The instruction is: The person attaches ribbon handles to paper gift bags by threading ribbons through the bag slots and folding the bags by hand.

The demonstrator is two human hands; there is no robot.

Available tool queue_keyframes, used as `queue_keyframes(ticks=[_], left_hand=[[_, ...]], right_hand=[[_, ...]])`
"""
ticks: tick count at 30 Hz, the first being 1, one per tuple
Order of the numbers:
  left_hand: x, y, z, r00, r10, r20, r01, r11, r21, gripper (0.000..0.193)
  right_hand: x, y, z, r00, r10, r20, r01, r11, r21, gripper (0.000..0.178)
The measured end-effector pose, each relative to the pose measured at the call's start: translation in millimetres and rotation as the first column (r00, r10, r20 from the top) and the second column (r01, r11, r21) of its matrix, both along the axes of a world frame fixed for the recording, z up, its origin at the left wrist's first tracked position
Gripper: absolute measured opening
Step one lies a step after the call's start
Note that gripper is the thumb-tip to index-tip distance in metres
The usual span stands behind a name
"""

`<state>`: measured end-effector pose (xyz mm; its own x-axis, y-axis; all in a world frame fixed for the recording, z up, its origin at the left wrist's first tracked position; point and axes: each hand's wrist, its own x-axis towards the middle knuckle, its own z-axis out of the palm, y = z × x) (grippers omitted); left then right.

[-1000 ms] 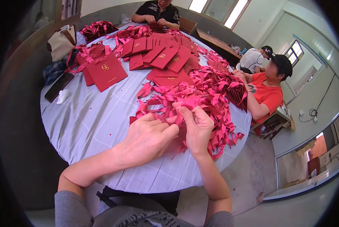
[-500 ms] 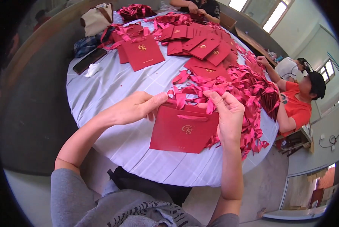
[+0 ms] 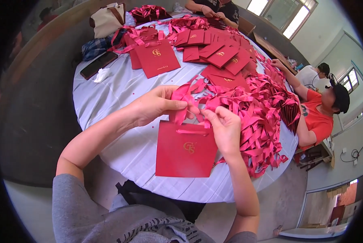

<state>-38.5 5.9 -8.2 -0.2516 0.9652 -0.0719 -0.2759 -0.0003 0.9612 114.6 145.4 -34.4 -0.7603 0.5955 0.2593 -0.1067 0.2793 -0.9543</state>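
Observation:
A red paper gift bag with a gold emblem hangs in front of me near the table's front edge. Above its top edge, my left hand is closed on a pink ribbon that loops up over the fingers. My right hand pinches a ribbon end close to the left fingertips, just above the bag's right top corner. A short pink ribbon handle lies across the bag's front. The exact spot where the ribbons meet between my fingertips is partly hidden.
Loose pink ribbons of bags heap at the right. Flat red bags are piled farther back. A phone, crumpled tissue and cream handbag lie at left. A person in an orange shirt sits at right; another works across the table.
My hands have come closer together, the right moving left and down. The ribbon is now raised in a loop at my left hand, and the bag hangs slightly lower and straighter.

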Motion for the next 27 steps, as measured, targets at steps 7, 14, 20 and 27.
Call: queue_keyframes(ticks=[7, 14, 20, 27], left_hand=[[-23, 11, -17, 0.958, -0.065, 0.279, 0.029, 0.991, 0.130, 0.016], [-29, 13, -41, 0.961, 0.023, 0.274, -0.040, 0.998, 0.057, 0.020], [-25, 19, -52, 0.992, 0.116, 0.049, -0.116, 0.993, -0.002, 0.031], [27, -2, -26, 0.137, 0.305, -0.942, -0.132, 0.949, 0.288, 0.068]], right_hand=[[-1, -6, -29, 0.996, -0.059, 0.061, 0.046, 0.980, 0.194, 0.019], [-4, -19, -31, 0.993, -0.114, 0.035, 0.090, 0.907, 0.411, 0.015], [-10, -14, -40, 0.988, -0.144, 0.050, 0.107, 0.889, 0.445, 0.014], [-6, -2, -62, 0.985, -0.163, -0.062, 0.174, 0.898, 0.405, 0.010]])
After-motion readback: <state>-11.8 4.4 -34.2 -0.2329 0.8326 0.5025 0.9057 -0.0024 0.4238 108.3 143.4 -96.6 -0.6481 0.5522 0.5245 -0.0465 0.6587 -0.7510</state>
